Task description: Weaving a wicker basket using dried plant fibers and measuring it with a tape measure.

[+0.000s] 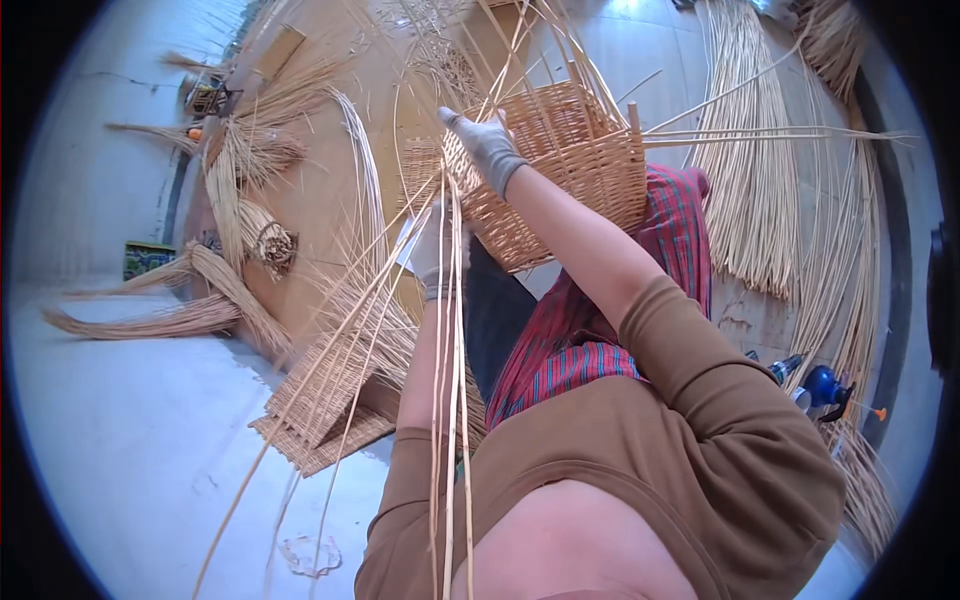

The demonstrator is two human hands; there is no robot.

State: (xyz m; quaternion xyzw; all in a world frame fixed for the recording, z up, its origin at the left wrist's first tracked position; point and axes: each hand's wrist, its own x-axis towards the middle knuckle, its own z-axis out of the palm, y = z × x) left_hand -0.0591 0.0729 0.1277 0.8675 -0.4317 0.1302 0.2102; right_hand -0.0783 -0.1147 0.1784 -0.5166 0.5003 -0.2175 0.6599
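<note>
A half-woven wicker basket (590,170) of tan canes is tilted by my knees, long loose canes sticking out from its edges. My right hand (487,150), in a pale grey glove, is closed over its near left edge, one digit stretched out to the left. Just below, my left hand (438,255), gloved too, is at the basket's lower left corner. Several long canes (458,370) run from that corner down across my left forearm and past my body. They partly cover the left hand, so its fingers are hidden.
Bundles of canes lie at the left (240,160) and right (745,170). Woven panels (320,400) rest on the floor at lower left. A blue bottle-like container (824,388) with an orange tip stands at right. Red checked cloth (580,330) covers my lap.
</note>
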